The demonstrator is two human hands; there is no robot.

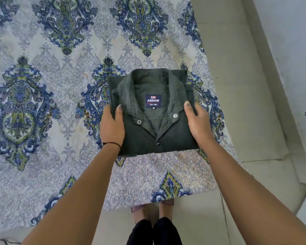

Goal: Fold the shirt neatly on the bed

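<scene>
A dark green shirt (173, 135) is folded into a compact rectangle, collar up, with a navy label visible inside the neck and metal snap buttons on the front. It sits over the right part of the bed sheet (48, 106), which has a blue and green damask print. My left hand (111, 126) grips the shirt's left edge, thumb on top by the collar. My right hand (199, 123) grips its right edge the same way. I cannot tell whether the shirt rests on the sheet or is held just above it.
The bed's right edge runs diagonally past the shirt. Beige floor tiles (245, 103) lie to the right and below, meeting a pale wall (293, 50) at the far right. My feet (152, 209) stand on the floor at the sheet's near edge.
</scene>
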